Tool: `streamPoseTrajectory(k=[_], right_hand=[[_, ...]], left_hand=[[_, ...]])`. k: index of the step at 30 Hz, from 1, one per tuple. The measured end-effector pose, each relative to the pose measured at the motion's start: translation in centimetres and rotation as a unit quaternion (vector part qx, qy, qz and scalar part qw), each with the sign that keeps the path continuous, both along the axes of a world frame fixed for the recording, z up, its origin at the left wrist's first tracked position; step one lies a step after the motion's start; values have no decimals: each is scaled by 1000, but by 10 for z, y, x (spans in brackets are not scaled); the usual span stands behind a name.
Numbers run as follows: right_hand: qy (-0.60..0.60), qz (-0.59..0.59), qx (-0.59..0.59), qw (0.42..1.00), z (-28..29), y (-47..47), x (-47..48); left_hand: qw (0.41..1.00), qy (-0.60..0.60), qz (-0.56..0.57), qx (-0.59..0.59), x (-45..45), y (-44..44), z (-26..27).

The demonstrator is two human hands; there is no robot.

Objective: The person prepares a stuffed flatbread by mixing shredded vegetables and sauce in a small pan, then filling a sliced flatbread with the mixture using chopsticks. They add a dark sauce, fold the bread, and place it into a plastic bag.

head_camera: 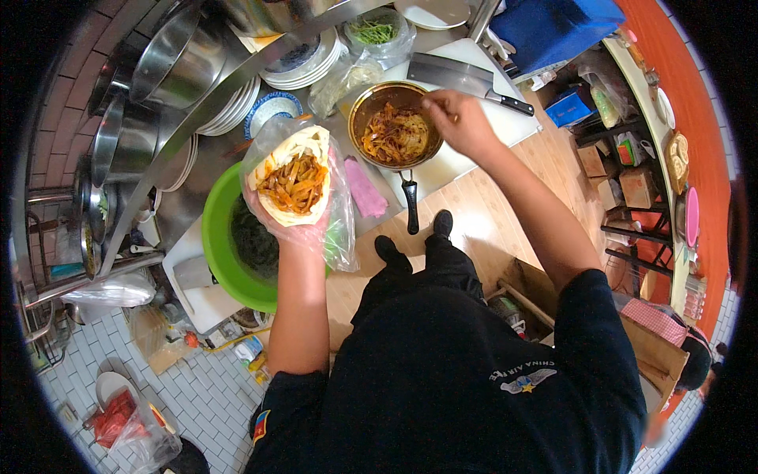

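My left hand (290, 228) holds a split flatbread (321, 142) stuffed with saucy, orange-brown strips of food (293, 183), with a clear plastic bag (343, 237) around it. Over the right rim of a small frying pan (395, 124) is my right hand (453, 115), its thumb and fingers pinched close together; whether something thin is between them cannot be told. More of the same saucy food lies in the pan, whose black handle points toward me. The pan stands partly on a white cutting board (468, 154). Beyond my right hand, a cleaver (450, 74) lies on that board.
A green basin (222, 260) of dark liquid is below my left forearm, beside a pink cloth (365, 186). Stacked plates (234, 109), a bag of green vegetables (373, 32) and a metal shelf edge (195, 115) with steel pots (177, 59) are at the upper left.
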State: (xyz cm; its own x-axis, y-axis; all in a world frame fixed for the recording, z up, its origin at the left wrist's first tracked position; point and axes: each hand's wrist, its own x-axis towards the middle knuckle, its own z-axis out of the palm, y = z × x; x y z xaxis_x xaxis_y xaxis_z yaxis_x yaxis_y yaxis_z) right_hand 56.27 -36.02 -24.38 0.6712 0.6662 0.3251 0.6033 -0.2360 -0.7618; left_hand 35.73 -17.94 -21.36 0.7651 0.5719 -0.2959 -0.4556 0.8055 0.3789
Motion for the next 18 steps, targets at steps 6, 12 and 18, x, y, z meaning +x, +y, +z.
streamPoseTrajectory(k=[6, 12, 18], right_hand=[[263, 9, 42, 964, 3, -31, 3], [348, -80, 80, 931, -24, -35, -5], [405, -98, 185, 890, -27, -33, -11]], left_hand=[[999, 38, 34, 14, -1, -1, 2], [1000, 23, 15, -1, 0, 4, -4], [999, 34, 6, 28, 3, 3, 1]])
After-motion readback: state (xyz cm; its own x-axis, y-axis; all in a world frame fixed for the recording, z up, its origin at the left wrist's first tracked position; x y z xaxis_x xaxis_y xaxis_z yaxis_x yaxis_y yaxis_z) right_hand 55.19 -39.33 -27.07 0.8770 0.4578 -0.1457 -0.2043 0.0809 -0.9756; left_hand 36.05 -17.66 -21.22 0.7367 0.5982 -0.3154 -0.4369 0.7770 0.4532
